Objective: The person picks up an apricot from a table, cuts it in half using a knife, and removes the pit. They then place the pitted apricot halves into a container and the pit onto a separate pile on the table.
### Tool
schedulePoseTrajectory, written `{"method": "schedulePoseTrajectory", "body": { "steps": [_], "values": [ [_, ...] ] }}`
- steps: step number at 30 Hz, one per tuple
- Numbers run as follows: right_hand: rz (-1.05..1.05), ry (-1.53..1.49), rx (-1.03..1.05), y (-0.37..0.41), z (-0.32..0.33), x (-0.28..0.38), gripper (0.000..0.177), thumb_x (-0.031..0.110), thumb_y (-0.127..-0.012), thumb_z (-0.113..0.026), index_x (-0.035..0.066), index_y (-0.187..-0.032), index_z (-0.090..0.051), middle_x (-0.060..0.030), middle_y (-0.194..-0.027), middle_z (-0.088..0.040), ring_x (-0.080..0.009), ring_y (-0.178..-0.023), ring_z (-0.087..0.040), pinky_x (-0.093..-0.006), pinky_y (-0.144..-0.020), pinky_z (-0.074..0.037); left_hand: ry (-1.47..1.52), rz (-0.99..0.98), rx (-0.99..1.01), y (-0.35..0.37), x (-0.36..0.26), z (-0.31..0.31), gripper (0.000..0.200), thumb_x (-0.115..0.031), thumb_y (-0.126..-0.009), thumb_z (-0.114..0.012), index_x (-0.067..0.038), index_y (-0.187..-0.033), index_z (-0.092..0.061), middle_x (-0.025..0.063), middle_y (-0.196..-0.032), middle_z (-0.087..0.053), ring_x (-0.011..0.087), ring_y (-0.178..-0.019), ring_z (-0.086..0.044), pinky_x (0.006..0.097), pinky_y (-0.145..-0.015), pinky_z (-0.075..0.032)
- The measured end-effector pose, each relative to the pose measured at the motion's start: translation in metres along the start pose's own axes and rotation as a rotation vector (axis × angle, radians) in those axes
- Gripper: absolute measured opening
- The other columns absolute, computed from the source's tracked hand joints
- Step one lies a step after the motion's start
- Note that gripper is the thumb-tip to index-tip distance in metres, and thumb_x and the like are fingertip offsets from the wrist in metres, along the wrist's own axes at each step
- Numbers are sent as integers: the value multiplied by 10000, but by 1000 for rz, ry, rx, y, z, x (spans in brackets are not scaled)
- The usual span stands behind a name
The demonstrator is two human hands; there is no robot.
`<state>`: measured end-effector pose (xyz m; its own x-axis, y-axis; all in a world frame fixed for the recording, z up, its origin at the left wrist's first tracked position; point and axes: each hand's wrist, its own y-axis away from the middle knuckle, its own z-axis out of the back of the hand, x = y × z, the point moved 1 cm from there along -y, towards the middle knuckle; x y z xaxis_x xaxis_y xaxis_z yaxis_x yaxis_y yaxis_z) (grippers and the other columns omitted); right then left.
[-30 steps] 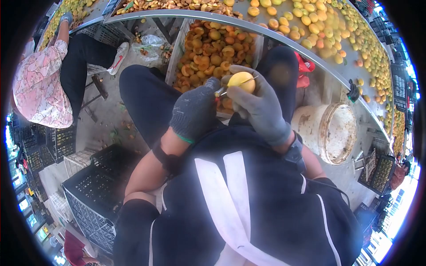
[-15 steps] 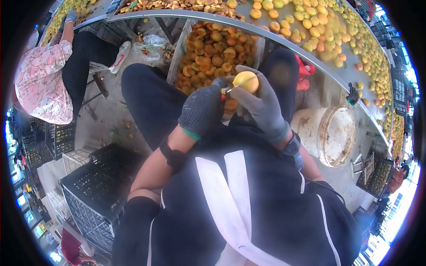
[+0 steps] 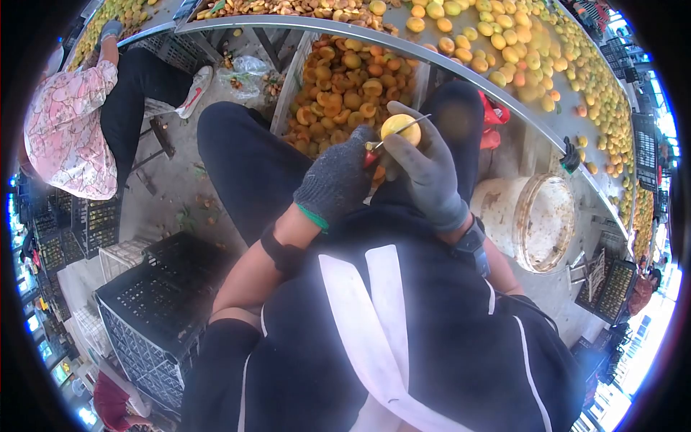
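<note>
A knife (image 3: pixel 389 136) with a thin blade and a reddish handle is gripped in my left hand (image 3: pixel 335 178), which wears a dark knit glove with a green cuff. My right hand (image 3: pixel 437 183), in a grey glove, holds a yellow apricot (image 3: pixel 410 132) between thumb and fingers. The blade lies across the fruit, and its tip sticks out past the far side. Below and beyond both hands, between my knees, is a light-coloured crate (image 3: pixel 289 86) full of halved apricots (image 3: pixel 338 90).
A metal-edged table (image 3: pixel 461 66) curves ahead, bearing whole apricots (image 3: pixel 504 36) and a heap of cut pieces (image 3: pixel 288 7). A stained white bucket (image 3: pixel 504 216) lies on my right. A black crate (image 3: pixel 155 288) stands on my left. Another person (image 3: pixel 72 129) sits at the far left.
The knife has shifted across the apricot, so its tip now reaches beyond the fruit. Both hands have moved slightly, the left one a little to the right.
</note>
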<state>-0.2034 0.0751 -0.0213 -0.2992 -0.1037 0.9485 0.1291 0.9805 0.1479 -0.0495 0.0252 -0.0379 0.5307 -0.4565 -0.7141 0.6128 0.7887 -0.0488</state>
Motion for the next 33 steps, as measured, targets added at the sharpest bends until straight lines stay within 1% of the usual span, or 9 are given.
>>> {"method": "schedulePoseTrajectory", "body": {
  "steps": [4,6,9,15,17,19,27,29,33],
  "values": [
    [-117,39,-8,-7,0,5,474,178,-903,-698,-4,-1281,-476,-69,-934,-627,-82,-718,-621,-195,-619,-510,-126,30,-33,2,3,2,368,-167,-898,-568,-37,-1227,-468,211,-818,-663,391,-800,-660,498,-670,-505],
    [-130,254,-39,-9,1,6,435,159,-899,-703,-9,-1236,-485,-78,-935,-629,-89,-723,-636,-206,-607,-530,-194,30,-70,0,2,5,379,-160,-900,-561,-38,-1246,-467,208,-818,-664,391,-796,-659,495,-670,-506],
    [-11,159,-30,-5,-4,12,413,136,-889,-711,-6,-1210,-494,-80,-938,-634,-104,-743,-654,-230,-624,-553,-204,-20,-139,0,-4,11,390,-140,-905,-542,-41,-1275,-468,206,-820,-664,388,-795,-657,487,-671,-506],
    [23,-41,-13,-3,-8,5,409,87,-900,-678,-10,-1235,-465,-110,-1000,-635,-135,-729,-662,-238,-619,-560,13,30,-65,-2,7,-4,462,-135,-842,-606,-62,-1281,-483,218,-820,-659,395,-809,-653,484,-695,-509],
    [9,-44,-8,-6,-6,-2,412,80,-902,-667,-11,-1244,-457,-120,-1019,-637,-141,-724,-663,-237,-617,-560,132,87,-23,-3,9,-7,404,-47,-832,-668,-70,-1217,-548,196,-971,-682,379,-912,-665,412,-782,-539],
    [7,-42,0,-10,-3,-6,415,74,-904,-657,-12,-1253,-450,-131,-1038,-639,-148,-718,-664,-237,-615,-560,172,77,11,-5,13,-9,368,-51,-836,-670,-64,-1188,-562,192,-970,-682,372,-917,-665,403,-782,-540],
    [-122,-66,42,-11,4,-16,334,248,-968,-571,9,-1193,-513,-119,-1045,-645,-154,-744,-652,-247,-634,-546,283,60,247,-5,24,-10,247,-9,-844,-640,-50,-1084,-603,159,-943,-681,322,-901,-670,377,-794,-534],
    [-132,-142,-19,-15,6,-20,334,285,-975,-559,24,-1181,-529,-98,-991,-638,-141,-741,-634,-238,-624,-523,320,60,67,-6,21,-1,265,-129,-823,-650,-30,-1056,-571,220,-866,-657,378,-836,-662,412,-730,-523],
    [-322,-359,-112,-19,16,-22,353,372,-987,-524,68,-1162,-553,-47,-863,-599,-108,-715,-581,-222,-581,-455,410,120,-21,-10,14,22,358,-185,-836,-707,-47,-1121,-540,188,-880,-656,320,-828,-673,375,-752,-527]
  ]
}}
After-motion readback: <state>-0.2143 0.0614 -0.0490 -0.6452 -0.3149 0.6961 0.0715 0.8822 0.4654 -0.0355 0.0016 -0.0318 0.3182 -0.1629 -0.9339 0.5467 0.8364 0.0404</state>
